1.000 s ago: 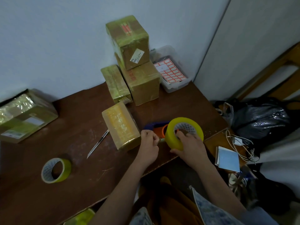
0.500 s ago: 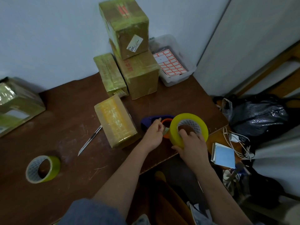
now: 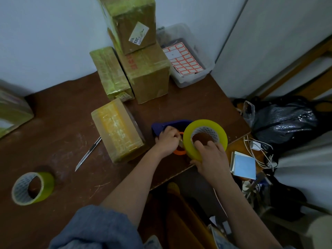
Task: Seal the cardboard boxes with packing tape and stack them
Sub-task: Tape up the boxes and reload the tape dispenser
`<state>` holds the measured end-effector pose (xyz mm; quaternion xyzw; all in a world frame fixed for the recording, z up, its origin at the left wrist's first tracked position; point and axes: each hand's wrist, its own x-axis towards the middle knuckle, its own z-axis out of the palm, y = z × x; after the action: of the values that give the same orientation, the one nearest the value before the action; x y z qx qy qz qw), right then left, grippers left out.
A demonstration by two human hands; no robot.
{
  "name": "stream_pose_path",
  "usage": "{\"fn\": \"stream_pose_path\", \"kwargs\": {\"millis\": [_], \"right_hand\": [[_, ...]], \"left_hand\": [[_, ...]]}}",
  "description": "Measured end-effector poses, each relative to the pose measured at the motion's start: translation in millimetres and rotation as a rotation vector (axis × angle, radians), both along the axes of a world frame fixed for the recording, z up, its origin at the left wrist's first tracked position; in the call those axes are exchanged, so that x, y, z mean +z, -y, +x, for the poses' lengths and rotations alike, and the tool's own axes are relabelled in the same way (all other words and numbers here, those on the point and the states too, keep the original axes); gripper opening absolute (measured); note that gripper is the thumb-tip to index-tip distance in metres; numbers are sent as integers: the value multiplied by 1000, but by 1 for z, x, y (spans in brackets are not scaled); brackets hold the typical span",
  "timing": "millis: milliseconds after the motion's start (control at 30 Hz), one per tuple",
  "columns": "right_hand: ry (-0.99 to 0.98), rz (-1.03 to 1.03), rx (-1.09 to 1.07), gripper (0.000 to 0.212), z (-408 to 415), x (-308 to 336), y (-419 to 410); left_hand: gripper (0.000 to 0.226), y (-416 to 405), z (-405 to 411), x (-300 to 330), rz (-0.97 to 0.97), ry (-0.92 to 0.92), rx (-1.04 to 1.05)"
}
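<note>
A full tape roll (image 3: 205, 139) stands on edge at the table's (image 3: 53, 137) near corner, the right hand (image 3: 212, 159) gripping it through the core while the left hand (image 3: 168, 139), moved in from the taped box (image 3: 117, 130) just left of the roll, pinches at its loose end beside the dispenser (image 3: 170, 124). The shift suggests fresh tape is being readied; sealed boxes (image 3: 142, 51) stand stacked beyond the roll.

Readable marks: one number, little else

A white sticker (image 3: 139, 35) on the side of the top box (image 3: 133, 20) of the stack shows "308", with a small dark logo beside it; its finer print is too small to read. The box beneath (image 3: 149, 72) carries red printed characters (image 3: 132, 63), blurred beyond reading. The red-bordered label sheet (image 3: 183, 59) in the clear tub (image 3: 195, 76) is blank.
</note>
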<state>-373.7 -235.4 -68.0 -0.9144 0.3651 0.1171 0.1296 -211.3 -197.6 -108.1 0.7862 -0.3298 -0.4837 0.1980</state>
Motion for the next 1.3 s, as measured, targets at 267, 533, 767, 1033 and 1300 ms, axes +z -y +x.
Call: {"fn": "stream_pose_path", "kwargs": {"millis": [267, 533, 767, 1033, 1300], "right_hand": [[-8, 41, -45, 53, 2, 7, 7], [32, 42, -95, 50, 0, 18, 5], [82, 96, -126, 52, -3, 24, -2], [148, 341, -157, 64, -1, 48, -8], [94, 772, -78, 81, 9, 63, -4]], "left_hand": [[20, -4, -3, 7, -122, -176, 115], [10, -28, -26, 14, -279, -83, 242], [2, -65, -50, 26, -556, 7, 388], [9, -83, -57, 31, -459, -219, 710], [12, -100, -41, 28, -379, 41, 664]]}}
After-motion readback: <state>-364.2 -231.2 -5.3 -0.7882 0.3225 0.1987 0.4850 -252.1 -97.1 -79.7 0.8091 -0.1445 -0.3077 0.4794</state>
